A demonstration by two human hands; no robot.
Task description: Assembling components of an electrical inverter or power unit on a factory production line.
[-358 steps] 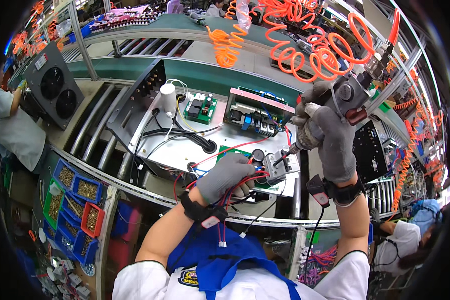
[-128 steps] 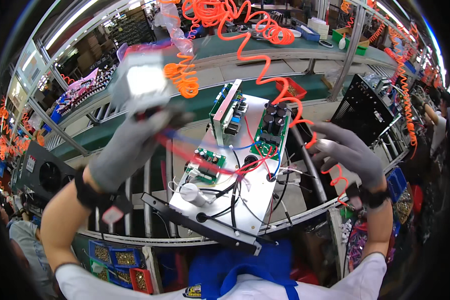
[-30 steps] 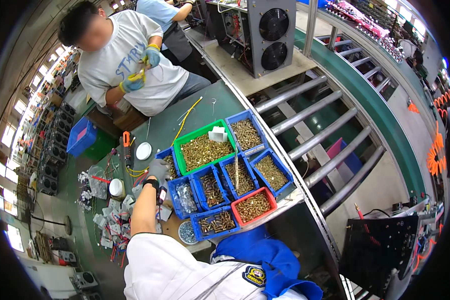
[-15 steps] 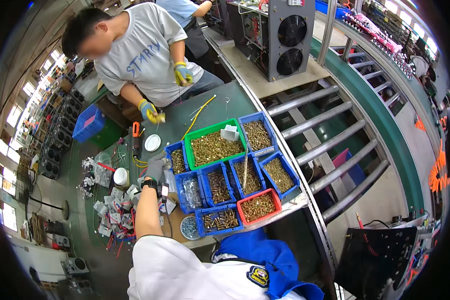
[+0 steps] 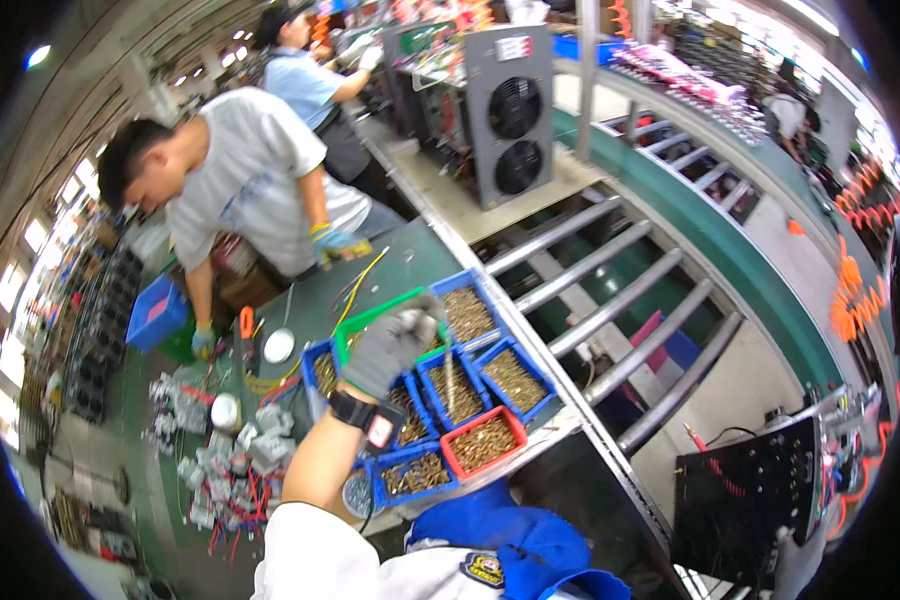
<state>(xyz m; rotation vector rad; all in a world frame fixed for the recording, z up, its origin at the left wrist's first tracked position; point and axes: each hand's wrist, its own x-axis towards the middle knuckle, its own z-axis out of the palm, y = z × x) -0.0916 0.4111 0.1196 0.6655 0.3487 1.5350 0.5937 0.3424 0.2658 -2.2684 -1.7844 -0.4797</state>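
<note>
My left hand (image 5: 390, 350), in a grey glove with a black device strapped at the wrist, is over the green bin (image 5: 355, 325). Its fingers are curled together near the bin's far right corner; what they hold, if anything, is blurred. Brass-coloured small fittings fill blue bins, such as one (image 5: 467, 312) beyond the hand and another (image 5: 453, 385) beside it. Nearer me stand a red bin (image 5: 483, 443) and a blue bin (image 5: 413, 475) of fittings. A grey-gloved hand (image 5: 800, 562), seemingly my right, shows at the edge of a black panel (image 5: 740, 510); its fingers are unclear.
Grey parts with red wires (image 5: 235, 465) are heaped left, near a white jar (image 5: 226, 411). A round white lid (image 5: 279, 346) and an orange-handled tool (image 5: 247, 325) lie beyond. A co-worker (image 5: 250, 180) leans over the table. A roller conveyor (image 5: 610, 290) runs right.
My left hand has moved right and away, from beside the small blue bins to over the green one. The view has shifted. The co-worker's one hand has dropped lower at the left.
</note>
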